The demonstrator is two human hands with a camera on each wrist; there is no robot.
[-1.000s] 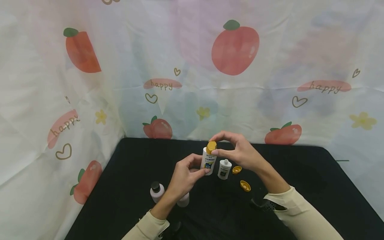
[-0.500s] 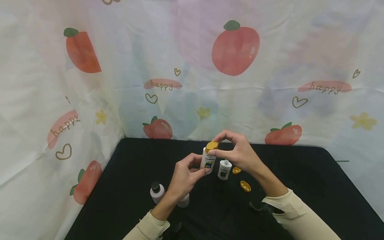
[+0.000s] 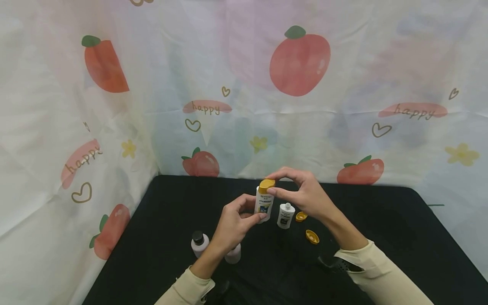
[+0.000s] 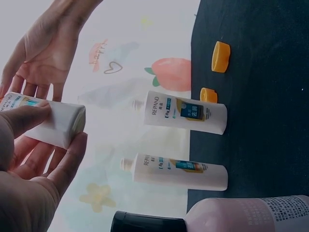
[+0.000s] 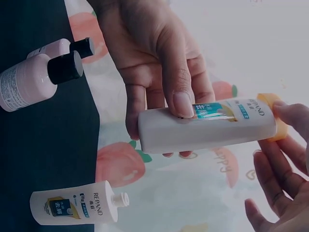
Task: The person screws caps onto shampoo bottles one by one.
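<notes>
Nearest: 2 pink bottles (image 3: pixel 202 249) with black caps (image 3: pixel 198 238), upright on the black table (image 3: pixel 171 199) by the left forearm. Beyond, 2 loose yellow caps (image 3: pixel 312 237) lie to the right.

Held bottle (image 3: pixel 264 206), white, is raised above the table, roughly upright. Left hand (image 3: pixel 237 218) grips its lower body, thumb over the label side. Right hand (image 3: pixel 305 192) pinches the yellow cap (image 3: pixel 266 186) at its top; whether fully seated, cannot tell.

Handling (judged): light to moderate, fill unknown; smooth wall, likely slippery, may give if squeezed; cap stiff, not fragile. Best hold: lower body across the flat faces, cap by its rim.

Farther: 2 uncapped white bottles (image 4: pixel 186 113) stand side by side, nozzles bare. Last, fruit-print curtain (image 3: pixel 244 67).
</notes>
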